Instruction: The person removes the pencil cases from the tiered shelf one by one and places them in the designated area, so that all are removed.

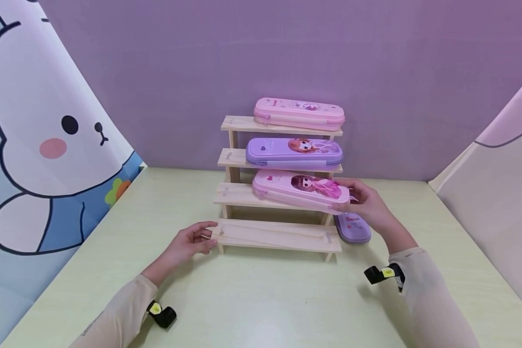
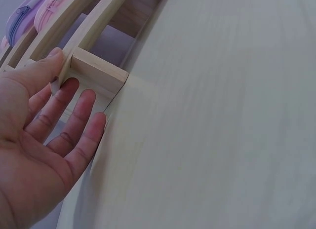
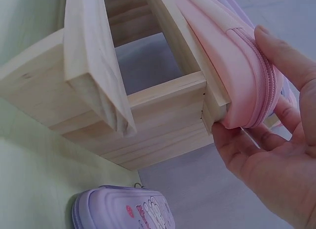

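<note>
A pink pencil case [image 1: 302, 189] with a doll picture lies slightly askew on the second step from the bottom of a stepped wooden rack [image 1: 278, 237]. My right hand [image 1: 365, 203] grips its right end, thumb on the zipper side and fingertips by the step's end in the right wrist view. At the rack's lowest step, my left hand [image 1: 194, 240] pinches the left end. The left wrist view has the thumb on top of the board and the index finger below, with the other fingers [image 2: 79, 125] spread loosely.
A purple pencil case [image 1: 293, 152] and another pink pencil case [image 1: 299, 113] lie on the upper steps. Right of the rack, a lilac pencil case [image 1: 354, 228] rests on the pale table [image 1: 261, 299]. Behind stands a purple backdrop [image 1: 178, 87].
</note>
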Demonstrator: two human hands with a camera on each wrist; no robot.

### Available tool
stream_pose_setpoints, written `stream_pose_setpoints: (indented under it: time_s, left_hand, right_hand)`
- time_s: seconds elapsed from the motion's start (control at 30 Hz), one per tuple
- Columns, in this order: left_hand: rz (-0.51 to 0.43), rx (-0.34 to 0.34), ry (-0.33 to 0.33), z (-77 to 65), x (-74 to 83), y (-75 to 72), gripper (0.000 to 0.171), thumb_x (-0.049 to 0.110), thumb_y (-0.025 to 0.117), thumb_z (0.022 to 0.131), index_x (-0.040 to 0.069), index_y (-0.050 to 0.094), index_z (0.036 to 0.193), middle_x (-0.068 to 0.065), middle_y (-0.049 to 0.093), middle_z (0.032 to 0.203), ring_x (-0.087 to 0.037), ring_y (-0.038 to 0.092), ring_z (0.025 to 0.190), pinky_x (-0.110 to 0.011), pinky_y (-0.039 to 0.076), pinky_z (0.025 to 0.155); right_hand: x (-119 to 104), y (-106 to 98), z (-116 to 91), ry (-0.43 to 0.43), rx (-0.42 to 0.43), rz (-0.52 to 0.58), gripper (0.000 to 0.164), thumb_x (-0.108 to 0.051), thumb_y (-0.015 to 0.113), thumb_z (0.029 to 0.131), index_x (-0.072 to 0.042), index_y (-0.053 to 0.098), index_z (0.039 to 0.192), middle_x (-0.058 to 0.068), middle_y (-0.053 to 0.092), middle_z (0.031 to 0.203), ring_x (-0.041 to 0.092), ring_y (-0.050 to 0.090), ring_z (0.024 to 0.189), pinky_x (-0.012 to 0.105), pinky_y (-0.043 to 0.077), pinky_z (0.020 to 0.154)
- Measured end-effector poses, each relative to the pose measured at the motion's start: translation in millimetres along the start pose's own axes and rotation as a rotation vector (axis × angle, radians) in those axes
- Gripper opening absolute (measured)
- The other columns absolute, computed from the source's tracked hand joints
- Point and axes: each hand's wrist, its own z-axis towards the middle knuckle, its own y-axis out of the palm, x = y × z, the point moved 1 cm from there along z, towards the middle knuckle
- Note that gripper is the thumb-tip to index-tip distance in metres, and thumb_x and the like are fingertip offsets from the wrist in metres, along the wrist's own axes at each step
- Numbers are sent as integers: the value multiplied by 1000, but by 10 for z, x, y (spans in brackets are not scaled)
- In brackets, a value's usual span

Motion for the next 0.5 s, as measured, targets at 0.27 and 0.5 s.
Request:
stream_pose_setpoints:
  time_s: [0.27, 0.5]
  left_hand:
    - [-4, -4, -1, 28, -3, -9, 51, -4, 67, 92, -11, 47, 138, -10, 61, 101, -13, 64, 84, -30, 59, 73]
    - [2, 0, -5, 29, -22, -5, 51, -4, 67, 92, -10, 47, 138, -11, 61, 102, -14, 64, 84, -29, 59, 73]
  right_hand:
    - [24, -54, -100, -56, 18, 59, 49, 2, 77, 83, -9, 60, 128, -5, 58, 124, 12, 59, 102, 20, 53, 83]
    - [33, -105, -180, -59, 44, 60, 49, 6, 77, 81, -10, 62, 124, -5, 57, 118, 14, 58, 99, 20, 54, 81]
